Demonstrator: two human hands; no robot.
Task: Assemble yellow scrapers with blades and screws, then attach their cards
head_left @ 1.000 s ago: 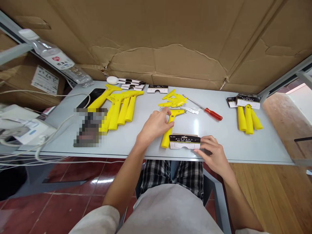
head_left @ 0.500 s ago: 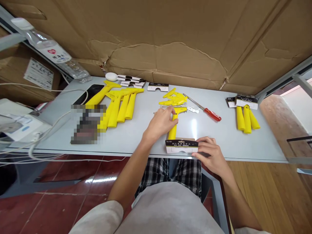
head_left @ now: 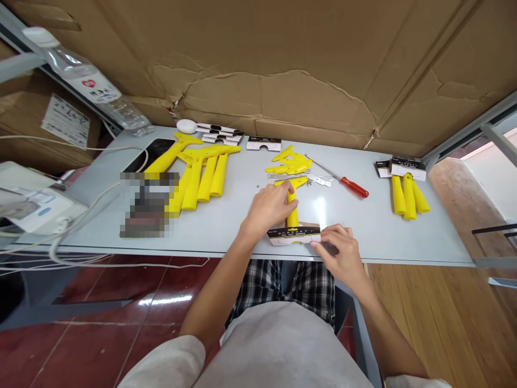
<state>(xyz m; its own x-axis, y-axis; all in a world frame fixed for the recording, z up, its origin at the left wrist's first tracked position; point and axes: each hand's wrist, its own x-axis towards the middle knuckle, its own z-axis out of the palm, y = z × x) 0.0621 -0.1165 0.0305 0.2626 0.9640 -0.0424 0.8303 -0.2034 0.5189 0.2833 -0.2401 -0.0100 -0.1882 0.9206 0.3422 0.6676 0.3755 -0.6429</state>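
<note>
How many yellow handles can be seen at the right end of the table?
3, side by side: the left handle, the middle handle and the right handle. Printed cards lie at their upper ends, so another may be hidden.

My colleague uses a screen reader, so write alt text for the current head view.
A person's left hand holds a yellow T-shaped tool while the right hand grips a printed card at the handle's near end. Beyond, on a pale table, lie yellow parts and a red-handled screwdriver, with more yellow tools farther left.
</note>
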